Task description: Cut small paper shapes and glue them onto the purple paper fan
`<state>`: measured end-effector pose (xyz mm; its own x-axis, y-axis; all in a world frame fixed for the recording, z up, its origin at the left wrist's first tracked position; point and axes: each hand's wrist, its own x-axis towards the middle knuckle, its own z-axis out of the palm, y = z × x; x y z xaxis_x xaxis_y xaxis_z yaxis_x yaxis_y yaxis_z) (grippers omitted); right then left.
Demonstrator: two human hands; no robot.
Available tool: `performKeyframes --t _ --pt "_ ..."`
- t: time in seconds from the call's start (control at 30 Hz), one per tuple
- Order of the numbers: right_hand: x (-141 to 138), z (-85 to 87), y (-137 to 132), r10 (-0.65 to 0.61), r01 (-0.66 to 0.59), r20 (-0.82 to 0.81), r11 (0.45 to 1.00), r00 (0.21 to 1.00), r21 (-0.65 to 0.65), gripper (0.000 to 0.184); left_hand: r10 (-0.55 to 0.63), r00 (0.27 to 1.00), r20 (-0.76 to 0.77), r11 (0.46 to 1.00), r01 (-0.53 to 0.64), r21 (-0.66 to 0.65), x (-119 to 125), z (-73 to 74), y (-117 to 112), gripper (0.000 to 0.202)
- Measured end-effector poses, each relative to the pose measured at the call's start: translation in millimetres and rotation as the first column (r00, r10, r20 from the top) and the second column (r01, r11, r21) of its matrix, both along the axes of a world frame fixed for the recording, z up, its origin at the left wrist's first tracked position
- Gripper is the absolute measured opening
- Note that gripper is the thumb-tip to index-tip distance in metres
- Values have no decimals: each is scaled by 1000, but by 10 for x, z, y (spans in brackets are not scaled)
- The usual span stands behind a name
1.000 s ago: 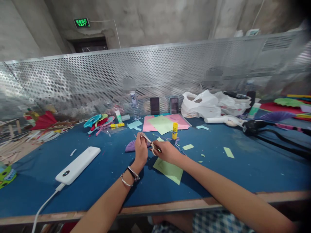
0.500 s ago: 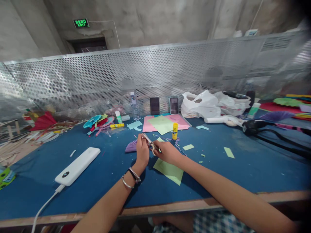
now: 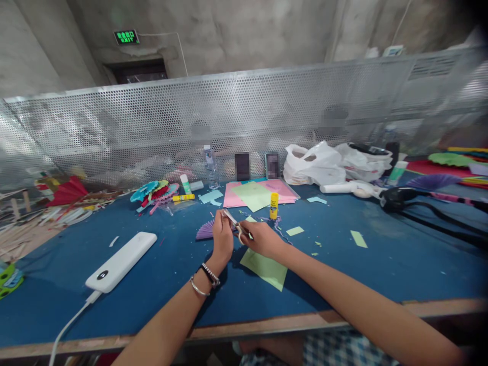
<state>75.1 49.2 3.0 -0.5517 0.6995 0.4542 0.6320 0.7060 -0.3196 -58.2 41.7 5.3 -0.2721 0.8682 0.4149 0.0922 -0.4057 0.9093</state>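
Over the blue worktop [image 3: 168,284], inside its front edge, your right hand [image 3: 263,238] grips scissors [image 3: 231,219]; guide them clear of your left hand [image 3: 224,240], whose grip I cannot tell.

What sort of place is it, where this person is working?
Probably a craft workspace, perhaps inside an unfinished or industrial building. What suggests it: scissors, a yellow glue stick standing on the blue table, and a lit exit sign against a bare concrete wall.

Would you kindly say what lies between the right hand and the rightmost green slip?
Between the right hand and that slip, the head view shows purple strands, a second slip and green scraps.
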Motion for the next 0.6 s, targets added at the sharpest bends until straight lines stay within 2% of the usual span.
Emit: performKeyframes --t 0.33,0.6 --pt "-22 19 -28 -3 3 4 999 1000 35 7 75 993 -87 996 -69 65 -21 -27 4 21" --pt "-54 18 -61 -22 21 10 998 1000 60 7 124 989 -82 991 -119 66 -18 -36 7 20"
